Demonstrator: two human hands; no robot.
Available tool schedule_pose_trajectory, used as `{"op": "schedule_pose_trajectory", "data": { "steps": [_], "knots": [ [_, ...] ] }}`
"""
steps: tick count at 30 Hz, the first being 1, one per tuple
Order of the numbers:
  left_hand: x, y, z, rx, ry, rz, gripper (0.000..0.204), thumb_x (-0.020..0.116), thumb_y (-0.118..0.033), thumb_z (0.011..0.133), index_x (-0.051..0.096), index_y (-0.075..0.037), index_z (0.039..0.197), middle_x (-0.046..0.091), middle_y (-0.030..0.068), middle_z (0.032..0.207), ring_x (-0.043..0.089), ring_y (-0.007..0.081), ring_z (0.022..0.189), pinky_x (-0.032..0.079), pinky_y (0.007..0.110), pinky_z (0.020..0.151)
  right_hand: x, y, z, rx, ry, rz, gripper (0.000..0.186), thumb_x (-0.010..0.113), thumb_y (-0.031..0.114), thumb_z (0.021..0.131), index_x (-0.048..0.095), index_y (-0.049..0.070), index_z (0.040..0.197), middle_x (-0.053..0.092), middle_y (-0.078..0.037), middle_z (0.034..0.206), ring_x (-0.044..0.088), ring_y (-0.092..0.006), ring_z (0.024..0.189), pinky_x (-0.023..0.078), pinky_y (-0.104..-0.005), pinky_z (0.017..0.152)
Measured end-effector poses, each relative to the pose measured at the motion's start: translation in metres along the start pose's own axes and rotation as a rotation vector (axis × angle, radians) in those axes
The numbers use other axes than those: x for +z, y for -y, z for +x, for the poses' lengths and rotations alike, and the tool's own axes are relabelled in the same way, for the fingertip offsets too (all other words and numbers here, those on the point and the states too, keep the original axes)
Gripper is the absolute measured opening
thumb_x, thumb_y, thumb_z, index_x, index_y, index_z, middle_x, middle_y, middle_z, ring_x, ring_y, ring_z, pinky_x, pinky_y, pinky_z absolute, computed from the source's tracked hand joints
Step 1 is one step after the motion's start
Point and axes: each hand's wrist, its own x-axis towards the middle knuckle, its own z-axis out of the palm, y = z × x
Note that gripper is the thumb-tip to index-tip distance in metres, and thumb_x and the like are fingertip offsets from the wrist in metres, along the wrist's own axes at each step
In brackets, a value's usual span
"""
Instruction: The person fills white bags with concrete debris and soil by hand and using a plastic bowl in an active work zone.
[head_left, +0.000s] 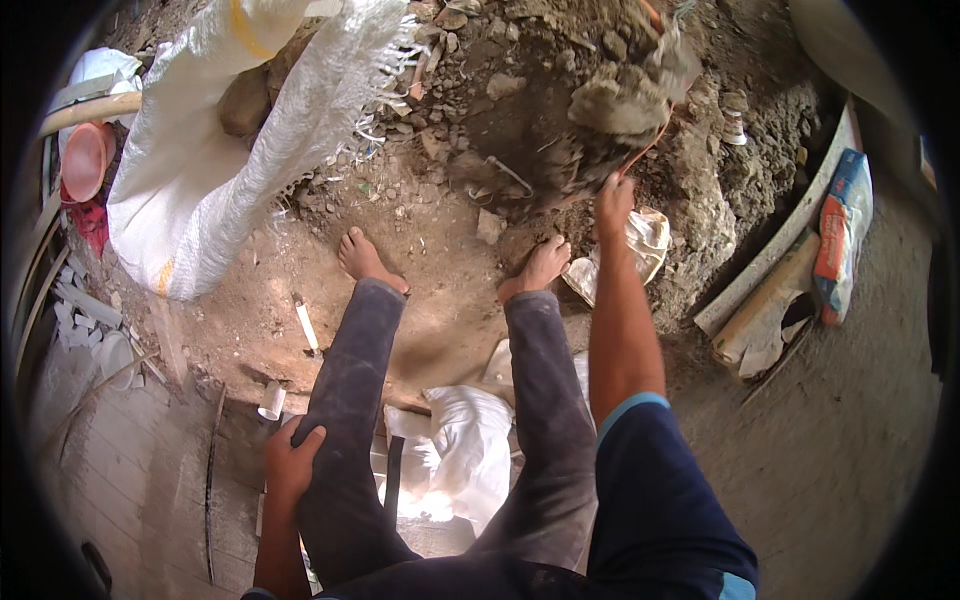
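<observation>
My right hand [613,208] is closed on the near edge of an orange-rimmed pan [655,142], out ahead on the right. Soil and stones [620,100] are heaped in it, smeared by motion; most of the pan's body is hidden. My left hand [288,462] lies against my left leg near the knee, thumb apart from the fingers, holding nothing. Ahead on the left stands a large white woven sack [290,150] with a frayed mouth. A crumpled, dirty white bag [650,240] lies just beyond my right forearm.
Loose rubble and soil [730,200] cover the ground ahead. At right lie a curved board [785,235] and an orange, white and blue bag [843,235]. White sacks [465,430] lie between my legs. A pink bowl [87,160] and a white pipe piece [271,401] are left.
</observation>
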Motion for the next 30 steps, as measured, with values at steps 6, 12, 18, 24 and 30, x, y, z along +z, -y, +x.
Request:
{"op": "schedule_pose_trajectory", "data": {
  "steps": [6,12,18,24,30],
  "knots": [
    [-0.006,-0.002,0.015,0.010,0.071,0.049,0.034,0.067,-0.020,0.080,0.063,0.004,0.105,0.068,0.0142,0.090,0.064,0.0193,0.081,0.048,0.031,0.075,0.031,-0.044,-0.132,0.323,-0.023,0.116,0.040,0.045,0.035,0.095,0.050,-0.004,0.096,0.053,-0.013,0.085,0.049,-0.0225,0.079,0.042,-0.0381,0.072],
    [-0.006,-0.004,0.013,-0.012,0.038,0.183,0.037,0.068,-0.024,0.078,0.064,0.003,0.104,0.068,0.0163,0.091,0.065,0.0242,0.083,0.049,0.033,0.076,0.067,0.043,-0.220,0.961,0.000,0.533,0.030,0.045,0.023,0.092,0.049,-0.005,0.102,0.055,-0.015,0.090,0.054,-0.0236,0.070,0.045,-0.0373,0.067],
    [0.002,-0.014,0.017,0.022,0.060,0.298,0.040,0.069,-0.026,0.077,0.063,0.002,0.105,0.066,0.0199,0.096,0.064,0.0318,0.091,0.048,0.037,0.082,0.054,0.050,-0.224,1.012,0.109,0.715,0.032,0.050,0.017,0.089,0.047,-0.006,0.112,0.055,-0.017,0.106,0.056,-0.0255,0.082,0.047,-0.0365,0.072],
    [0.051,-0.002,0.056,0.422,-0.087,0.277,0.043,0.066,-0.027,0.081,0.059,0.000,0.113,0.061,0.0189,0.113,0.057,0.0326,0.107,0.045,0.038,0.091,-0.012,0.043,-0.174,0.092,0.884,-0.278,0.031,0.055,0.026,0.087,0.060,0.002,0.106,0.062,-0.014,0.095,0.059,-0.0253,0.083,0.047,-0.0369,0.074],
    [0.221,-0.068,0.160,0.075,0.248,-0.500,0.053,0.059,-0.039,0.088,0.053,0.000,0.122,0.058,0.0154,0.120,0.056,0.0240,0.111,0.045,0.036,0.093,-0.078,0.168,0.047,-0.229,0.068,-0.380,0.032,0.058,0.030,0.084,0.065,-0.001,0.087,0.066,-0.019,0.077,0.064,-0.0344,0.070,0.048,-0.0434,0.067]
  ]
}}
